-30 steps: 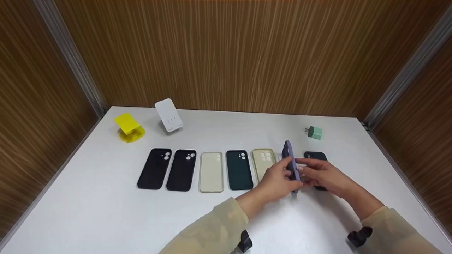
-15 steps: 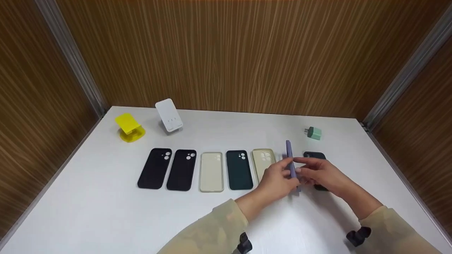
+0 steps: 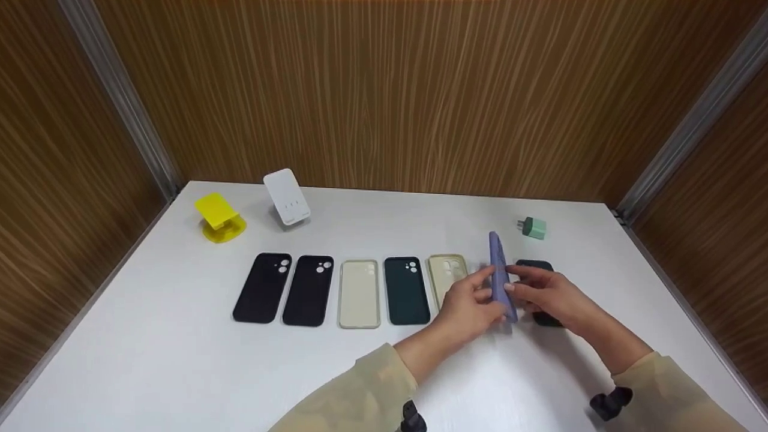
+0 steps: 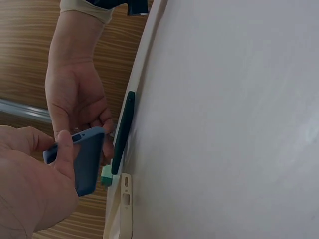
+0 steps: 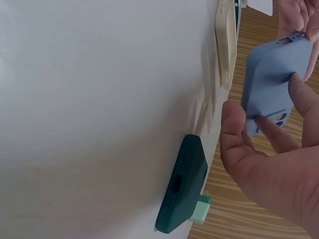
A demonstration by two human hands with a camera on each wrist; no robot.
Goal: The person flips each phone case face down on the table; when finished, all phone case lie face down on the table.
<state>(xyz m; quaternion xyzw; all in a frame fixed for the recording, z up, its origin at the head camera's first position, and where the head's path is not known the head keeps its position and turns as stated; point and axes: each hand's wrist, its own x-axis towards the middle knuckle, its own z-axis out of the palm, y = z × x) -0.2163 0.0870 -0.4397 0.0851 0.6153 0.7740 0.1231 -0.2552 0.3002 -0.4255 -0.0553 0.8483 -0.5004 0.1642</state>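
Note:
A purple-blue phone case [image 3: 498, 252] stands nearly on edge above the table between both hands. The left hand [image 3: 468, 312] pinches it from the left, thumb near the port end and fingertips along its edge. In the left wrist view the hollow inner side of the case [image 4: 88, 169] faces the camera. The right hand [image 3: 555, 297] touches the other side; in the right wrist view its thumb and a finger press the outer back of the case [image 5: 274, 64], close to the camera cutouts. A dark green phone case [image 3: 545, 318] lies under the right hand.
Left of the hands lie a cream case [image 3: 445, 282], a green case [image 3: 408, 294], a pale case [image 3: 359, 294] and two black cases [image 3: 308, 291]. Behind are a yellow stand [image 3: 219, 216], a white stand [image 3: 287, 195] and a mint charger plug [image 3: 534, 228].
The purple-blue case has turned between the hands: its inner side faced the head camera, then its edge, and now its outer back shows. Both hands stay nearly in place.

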